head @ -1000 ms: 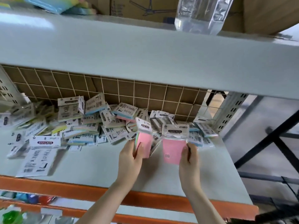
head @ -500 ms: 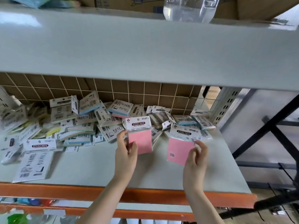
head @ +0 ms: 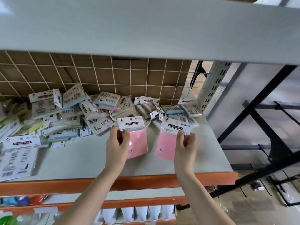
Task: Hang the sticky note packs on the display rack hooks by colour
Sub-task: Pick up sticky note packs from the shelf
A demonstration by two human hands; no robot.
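My left hand [head: 117, 146] grips a pink sticky note pack [head: 138, 142] by its left edge, its white "STICKY NOTE" header upward. My right hand [head: 185, 147] pinches a second pink sticky note pack [head: 165, 146] by its right side, tilted a little clockwise. Both packs hang above the grey shelf [head: 90, 159], in front of a heap of sticky note packs [head: 84, 114] in blue, pink, yellow and mixed colours. Behind the heap stands a white wire grid panel [head: 113, 75]. No hooks are in view.
A grey upper shelf board [head: 146, 26] overhangs close above. The shelf's front edge is an orange beam [head: 146, 181]. A perforated grey upright [head: 212, 88] and black metal frames [head: 259, 111] stand to the right. Lower shelves hold white cups [head: 141, 213] and coloured items.
Both hands have lifted their pink packs slightly and turned them face-on; the view has shifted downward and closer, hiding the items on top of the upper shelf.
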